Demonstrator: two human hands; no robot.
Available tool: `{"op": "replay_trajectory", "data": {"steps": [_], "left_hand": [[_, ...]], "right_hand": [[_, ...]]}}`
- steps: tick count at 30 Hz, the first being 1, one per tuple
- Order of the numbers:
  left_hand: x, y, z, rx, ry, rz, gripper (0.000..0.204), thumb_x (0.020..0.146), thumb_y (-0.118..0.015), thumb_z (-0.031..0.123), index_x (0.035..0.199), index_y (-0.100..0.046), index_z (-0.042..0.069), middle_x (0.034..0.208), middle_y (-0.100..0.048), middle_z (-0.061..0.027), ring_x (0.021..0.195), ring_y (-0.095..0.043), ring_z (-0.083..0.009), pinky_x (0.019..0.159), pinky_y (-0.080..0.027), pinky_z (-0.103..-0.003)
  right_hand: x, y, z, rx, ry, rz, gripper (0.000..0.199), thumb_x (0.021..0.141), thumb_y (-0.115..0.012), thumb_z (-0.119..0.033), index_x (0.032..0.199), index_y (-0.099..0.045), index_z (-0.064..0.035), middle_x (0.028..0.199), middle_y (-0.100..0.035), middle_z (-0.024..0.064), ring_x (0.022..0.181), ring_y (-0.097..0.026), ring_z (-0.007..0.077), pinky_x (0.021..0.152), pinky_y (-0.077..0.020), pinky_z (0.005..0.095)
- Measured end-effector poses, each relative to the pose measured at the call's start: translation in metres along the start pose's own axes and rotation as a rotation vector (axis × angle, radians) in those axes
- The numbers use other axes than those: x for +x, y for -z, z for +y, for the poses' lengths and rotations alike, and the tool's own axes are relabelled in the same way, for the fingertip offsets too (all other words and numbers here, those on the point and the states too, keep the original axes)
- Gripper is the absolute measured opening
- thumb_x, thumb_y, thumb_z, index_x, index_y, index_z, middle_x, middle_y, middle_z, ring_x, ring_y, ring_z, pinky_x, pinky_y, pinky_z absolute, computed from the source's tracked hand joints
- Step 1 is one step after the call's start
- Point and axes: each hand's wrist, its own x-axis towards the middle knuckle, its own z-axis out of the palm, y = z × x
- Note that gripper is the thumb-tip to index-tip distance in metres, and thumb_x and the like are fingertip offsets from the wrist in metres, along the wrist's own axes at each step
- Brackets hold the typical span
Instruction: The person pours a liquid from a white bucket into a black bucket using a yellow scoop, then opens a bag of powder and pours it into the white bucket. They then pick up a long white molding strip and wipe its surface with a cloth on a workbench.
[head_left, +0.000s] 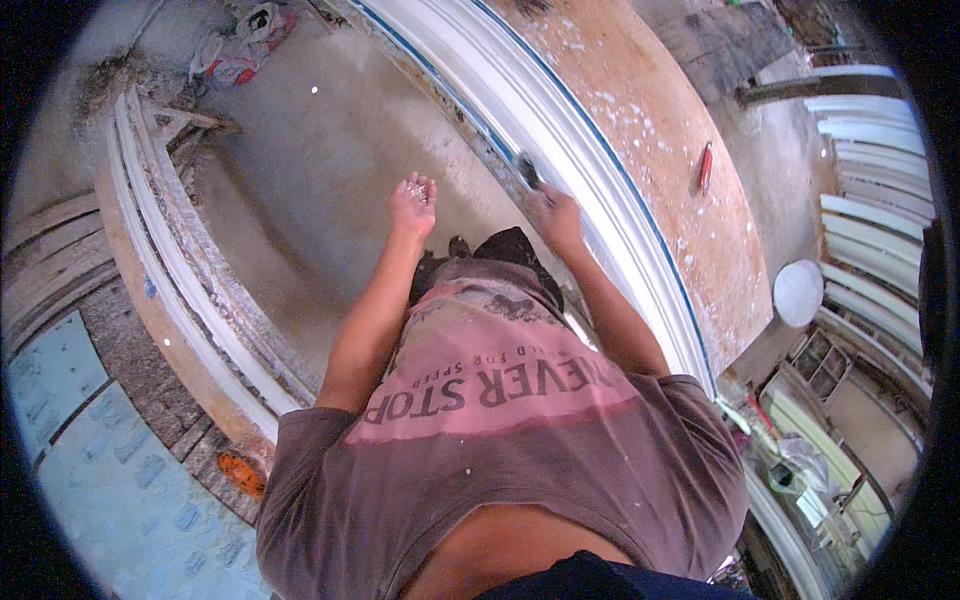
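Note:
A long white moulding (590, 130) with blue edges runs along the workbench on my right. My right hand (556, 217) is at its near edge, slightly blurred, closed around what looks like a small brush (527, 170) with a dark head. The brush head is against the moulding's blue near edge. Over the floor to the left, my left hand (413, 206) is palm up, fingers loosely curled and smeared with white. Nothing distinct shows in it.
A red-handled tool (706, 168) lies on the white-spattered brown board (640, 110). A white round container (798, 293) stands beyond it. White mouldings (870, 215) are stacked at far right. Another curved moulding (190, 290) lies left, near an orange object (241, 474). Bags (245, 45) lie at the back.

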Motion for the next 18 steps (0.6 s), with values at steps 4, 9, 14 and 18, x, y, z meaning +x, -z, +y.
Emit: {"op": "replay_trajectory", "data": {"steps": [4, 9, 14, 18], "left_hand": [[0.044, -0.077, -0.007, 0.11, 0.013, -0.056, 0.039, 0.097, -0.038, 0.032, 0.122, -0.05, 0.003, 0.106, -0.055, -0.009, 0.096, -0.053, -0.0204, 0.09, -0.045, -0.032], [0.083, -0.127, 0.018, 0.056, -0.047, -0.069, 0.038, 0.097, -0.04, 0.032, 0.119, -0.052, 0.004, 0.107, -0.056, -0.0079, 0.101, -0.053, -0.0203, 0.092, -0.043, -0.034], [0.098, -0.141, 0.037, 0.041, 0.007, -0.042, 0.038, 0.097, -0.041, 0.033, 0.118, -0.052, 0.003, 0.108, -0.056, -0.0077, 0.101, -0.053, -0.0213, 0.092, -0.043, -0.035], [0.138, -0.12, 0.048, 0.042, 0.03, -0.014, 0.035, 0.096, -0.042, 0.033, 0.111, -0.053, 0.004, 0.1, -0.059, -0.0083, 0.092, -0.056, -0.0214, 0.085, -0.046, -0.034]], "right_hand": [[0.121, -0.07, -0.075, 0.031, 0.126, 0.101, 0.03, 0.083, -0.057, -0.029, 0.091, -0.067, -0.0022, 0.079, -0.062, 0.0268, 0.077, -0.062, 0.0437, 0.07, -0.0486, 0.0462], [0.156, -0.081, -0.119, 0.011, 0.152, 0.009, 0.027, 0.082, -0.057, -0.026, 0.088, -0.067, -0.002, 0.075, -0.062, 0.0259, 0.075, -0.063, 0.0412, 0.07, -0.0491, 0.0453], [0.066, -0.032, -0.044, -0.003, 0.039, -0.003, 0.032, 0.087, -0.059, -0.026, 0.098, -0.066, 0.0033, 0.09, -0.066, 0.0258, 0.086, -0.065, 0.0386, 0.078, -0.0486, 0.0425], [0.062, -0.023, -0.068, 0.011, -0.103, -0.033, 0.033, 0.087, -0.059, -0.025, 0.101, -0.066, 0.0041, 0.093, -0.065, 0.028, 0.089, -0.065, 0.0382, 0.081, -0.0489, 0.0416]]}}
